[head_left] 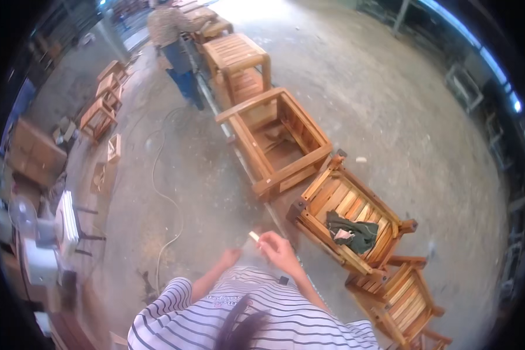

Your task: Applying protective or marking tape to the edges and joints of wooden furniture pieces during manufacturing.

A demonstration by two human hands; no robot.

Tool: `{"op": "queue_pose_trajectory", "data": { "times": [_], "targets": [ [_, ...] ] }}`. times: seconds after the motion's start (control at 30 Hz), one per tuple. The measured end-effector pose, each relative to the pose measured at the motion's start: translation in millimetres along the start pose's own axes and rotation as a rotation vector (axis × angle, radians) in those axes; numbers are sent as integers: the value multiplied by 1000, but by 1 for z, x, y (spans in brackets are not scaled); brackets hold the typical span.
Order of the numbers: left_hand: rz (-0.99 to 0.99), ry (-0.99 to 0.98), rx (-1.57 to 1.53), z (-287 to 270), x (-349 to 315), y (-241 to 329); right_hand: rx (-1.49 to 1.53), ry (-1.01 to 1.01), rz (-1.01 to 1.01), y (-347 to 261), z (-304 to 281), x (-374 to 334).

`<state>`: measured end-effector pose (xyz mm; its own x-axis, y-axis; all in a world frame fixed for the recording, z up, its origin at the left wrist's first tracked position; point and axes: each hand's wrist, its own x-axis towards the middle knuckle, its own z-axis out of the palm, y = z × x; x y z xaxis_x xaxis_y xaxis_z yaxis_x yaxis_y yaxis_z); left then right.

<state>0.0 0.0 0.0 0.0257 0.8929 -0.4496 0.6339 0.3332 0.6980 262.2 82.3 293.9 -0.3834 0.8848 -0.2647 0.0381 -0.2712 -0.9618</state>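
In front of my striped shirt, my right hand [276, 249] pinches a small pale stick-like piece [254, 236] between thumb and fingers. What the piece is made of is too small to tell. My left hand [232, 255] hovers lower and to the left, apart from the piece, its fingers blurred. To the right of my hands lies an upturned slatted wooden table [339, 195] with dark caps on its feet. A crumpled dark green cloth [361, 234] with a pinkish scrap rests inside it. Just beyond stands a box-like wooden frame [297, 160] with an open top.
A slatted wooden stool [236, 51] and more furniture continue the row along a rail [242, 160]. Another person [178, 49] stands at its far end. Nearer right is another slatted wooden piece [405, 300]. A cable [160, 149] snakes across the floor. Small stools [99, 114] and cartons [38, 151] stand left.
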Motion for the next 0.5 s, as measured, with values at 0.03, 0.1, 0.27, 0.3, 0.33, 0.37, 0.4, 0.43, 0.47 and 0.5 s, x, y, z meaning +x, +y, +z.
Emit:
{"op": "queue_pose_trajectory", "data": {
  "times": [0.03, 0.1, 0.27, 0.3, 0.33, 0.37, 0.4, 0.43, 0.47, 0.5],
  "targets": [
    [-139, 8, -328, 8, 6, -4, -33, -30, -26, -4, -2, 0],
    [-211, -30, -189, -6, -104, -53, -10, 13, -17, 1, 66, -74],
    [-165, 79, -38, 9, -172, -87, -53, -108, 24, -6, 103, -125],
    [-181, 9, -49, 6, -190, -95, -38, -109, 24, -6, 116, -135],
    [-199, -62, -58, 2, -206, -104, -60, -100, 23, -9, 132, -144],
    [-195, -48, -64, 0, -221, -111, -67, -109, 14, -10, 146, -150],
    [-205, -62, -85, -1, -238, -122, -63, -115, -14, -9, 163, -155],
    [-216, -75, -106, -6, -252, -134, -58, -122, -41, -8, 180, -159],
    [-217, -60, -109, -11, -267, -147, -60, -135, -50, -7, 198, -161],
    [-265, -79, -106, -15, -284, -151, -62, -139, -51, -1, 214, -162]
  ]
}}
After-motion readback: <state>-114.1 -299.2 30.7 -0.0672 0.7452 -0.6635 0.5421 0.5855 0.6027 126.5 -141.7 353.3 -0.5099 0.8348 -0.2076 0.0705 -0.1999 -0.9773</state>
